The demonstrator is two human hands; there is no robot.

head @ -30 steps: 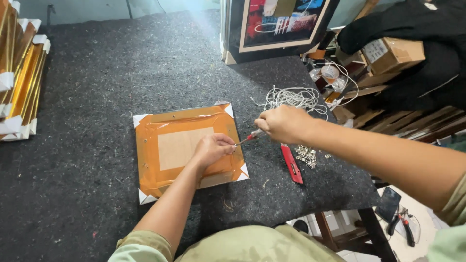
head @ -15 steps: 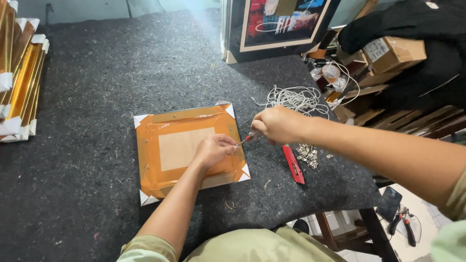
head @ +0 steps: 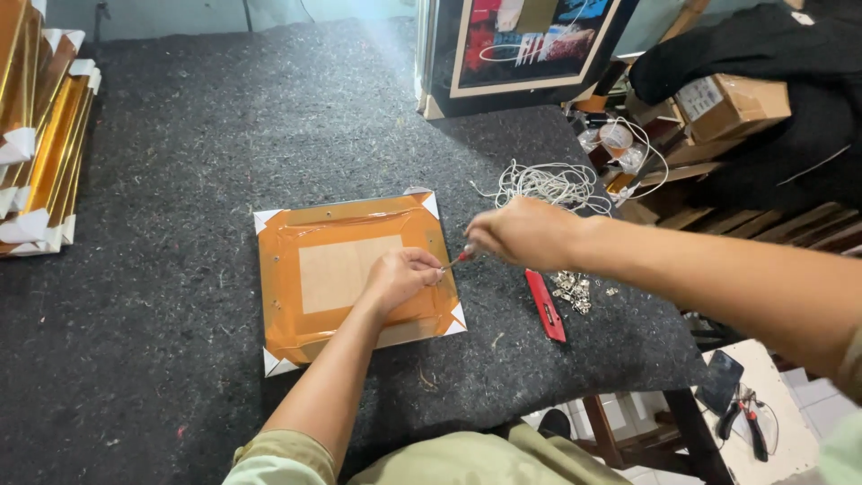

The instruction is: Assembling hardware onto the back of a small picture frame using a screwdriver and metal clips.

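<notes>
Here a dark grey felt table (head: pixel 180 153) fills most of the frame, with gold frames (head: pixel 40 135) stacked at the upper left and a framed picture (head: pixel 525 45) leaning at the top. Just left of centre lies a frame wrapped in orange film (head: pixel 346 274), back up, its long axis running left to right. The left hand (head: pixel 400 278) presses curled fingers on its right edge. The right hand (head: pixel 525 233) is closed around a red-handled tool (head: pixel 458 259), tip pointing left at that edge. A red knife (head: pixel 545 305) lies nearby.

One head camera looks steeply down, close over the worktable (head: pixel 180 135).
</notes>
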